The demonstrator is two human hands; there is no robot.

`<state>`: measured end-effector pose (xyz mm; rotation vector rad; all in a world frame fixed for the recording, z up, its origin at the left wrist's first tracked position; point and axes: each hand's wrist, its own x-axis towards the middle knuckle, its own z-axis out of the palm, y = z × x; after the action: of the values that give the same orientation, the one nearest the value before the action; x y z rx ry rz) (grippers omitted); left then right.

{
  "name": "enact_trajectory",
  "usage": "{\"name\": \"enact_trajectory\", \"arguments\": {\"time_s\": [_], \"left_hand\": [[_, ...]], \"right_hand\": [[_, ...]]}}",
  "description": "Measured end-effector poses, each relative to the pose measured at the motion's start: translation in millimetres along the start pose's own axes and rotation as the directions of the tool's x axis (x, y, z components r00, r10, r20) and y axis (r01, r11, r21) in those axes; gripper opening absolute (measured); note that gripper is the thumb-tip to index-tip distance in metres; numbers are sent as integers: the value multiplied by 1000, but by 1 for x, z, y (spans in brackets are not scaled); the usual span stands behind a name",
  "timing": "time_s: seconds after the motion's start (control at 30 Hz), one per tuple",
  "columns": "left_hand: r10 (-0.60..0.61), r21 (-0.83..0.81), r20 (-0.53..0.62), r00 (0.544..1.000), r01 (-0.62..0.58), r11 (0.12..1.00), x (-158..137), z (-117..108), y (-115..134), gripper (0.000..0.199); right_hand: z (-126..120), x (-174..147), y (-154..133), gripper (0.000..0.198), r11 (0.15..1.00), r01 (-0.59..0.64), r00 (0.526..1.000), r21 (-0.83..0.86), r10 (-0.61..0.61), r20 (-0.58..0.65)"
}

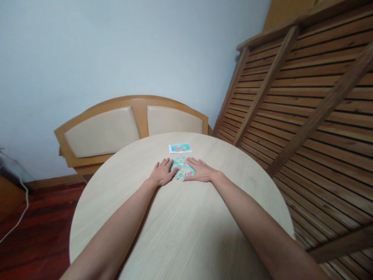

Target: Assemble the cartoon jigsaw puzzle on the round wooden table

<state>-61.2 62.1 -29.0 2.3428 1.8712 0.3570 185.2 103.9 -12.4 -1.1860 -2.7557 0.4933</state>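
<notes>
Small jigsaw puzzle pieces, mostly turquoise with some pink and yellow, lie loosely in a patch on the round table. My left hand rests palm down at the left side of the patch, fingers stretched out and the thumb touching the pieces. At the right side, my right hand lies flat with its thumb and fingers spread around the edge of the pieces. Just beyond them is a picture card with a white border, showing cartoon figures on turquoise.
The pale round table fills the space before me. Behind it stands a wooden headboard with cream padded panels against the wall. A slatted wooden frame leans at the right. A white cable hangs at the left.
</notes>
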Motion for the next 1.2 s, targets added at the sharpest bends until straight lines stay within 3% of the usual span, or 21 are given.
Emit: {"name": "enact_trajectory", "arguments": {"time_s": [0.27, 0.4, 0.57, 0.7, 0.87, 1.07, 1.2], "left_hand": [[43, -45, -9, 999, -43, 998, -3, -6, 5, 63], [75, -58, -14, 997, -75, 995, -12, -10, -10, 63], [87, -8, 80, 993, -87, 996, -30, -19, -26, 97], [38, 50, 99, 994, -43, 998, -31, -17, -16, 98], [66, 54, 65, 996, -69, 996, -21, -8, -1, 91], [92, 44, -31, 995, -91, 995, -24, -6, -1, 83], [230, 129, -142, 963, -213, 969, -32, -14, 14, 62]], "right_hand": [[4, -6, -5, 114, 993, 4, 988, 116, 14, -153], [3, -20, -13, 115, 992, -98, 992, 81, 104, -71], [-4, -43, -24, 135, 956, -293, 952, 13, 291, 90], [-7, -53, -32, 136, 927, -375, 920, -5, 373, 121], [-4, -50, -40, 132, 905, -425, 900, -18, 425, 94], [8, -50, -27, 119, 950, -312, 948, 22, 313, -61], [8, -60, -18, 111, 973, -224, 972, 49, 227, -65]]}}
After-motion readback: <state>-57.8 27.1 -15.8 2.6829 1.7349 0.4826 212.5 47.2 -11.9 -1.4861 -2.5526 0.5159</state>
